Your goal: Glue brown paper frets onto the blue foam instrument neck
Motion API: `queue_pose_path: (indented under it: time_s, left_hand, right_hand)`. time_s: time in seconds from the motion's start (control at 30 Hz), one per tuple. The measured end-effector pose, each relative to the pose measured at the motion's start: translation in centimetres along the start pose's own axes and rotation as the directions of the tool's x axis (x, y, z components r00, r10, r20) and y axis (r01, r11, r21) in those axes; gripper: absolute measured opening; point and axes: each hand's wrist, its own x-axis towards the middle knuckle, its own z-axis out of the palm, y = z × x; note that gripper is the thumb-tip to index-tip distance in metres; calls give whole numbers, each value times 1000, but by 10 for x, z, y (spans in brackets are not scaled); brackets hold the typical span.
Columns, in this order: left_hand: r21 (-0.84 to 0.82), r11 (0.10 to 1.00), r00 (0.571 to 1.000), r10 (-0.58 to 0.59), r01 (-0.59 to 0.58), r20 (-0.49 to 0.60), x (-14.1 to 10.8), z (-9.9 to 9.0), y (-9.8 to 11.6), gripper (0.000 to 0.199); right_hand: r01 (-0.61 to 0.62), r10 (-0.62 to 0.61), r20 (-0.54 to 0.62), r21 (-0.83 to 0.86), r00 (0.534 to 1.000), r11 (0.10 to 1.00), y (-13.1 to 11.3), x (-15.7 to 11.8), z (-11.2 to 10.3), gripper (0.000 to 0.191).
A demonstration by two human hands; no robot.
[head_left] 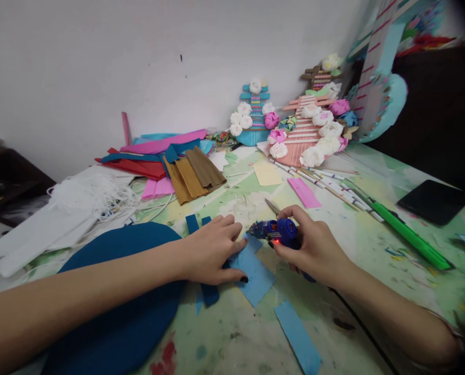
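My right hand is wrapped round a dark blue hot glue gun, which has a small red light glowing on it. Its nozzle points left, close to my left fingertips. My left hand lies spread over a light blue piece of paper, thumb and fingers apart, pressing it down. Dark blue strips pass beneath that hand and are partly hidden. Under my left forearm lies a large rounded dark blue board. A separate light blue strip rests nearer to me.
Scissors lie just beyond the glue gun. Folded crepe paper, white cord, markers, a green cutter and a black phone-like slab surround the work. Flower-decorated guitar shapes lean at the back. A black cable trails right.
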Motion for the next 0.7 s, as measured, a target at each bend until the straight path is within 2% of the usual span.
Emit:
queue_pose_path:
  time_s: [0.53, 0.7]
  left_hand:
    - [-20, 1000, 1000, -7, 7, -3, -2, 1, -1, 57]
    - [-15, 1000, 1000, -13, 13, 1, -3, 0, -1, 56]
  right_hand:
    - [-38, 38, 13, -31, 999, 999, -3, -2, -4, 29]
    - [-62, 61, 39, 23, 997, 998, -2, -4, -8, 29]
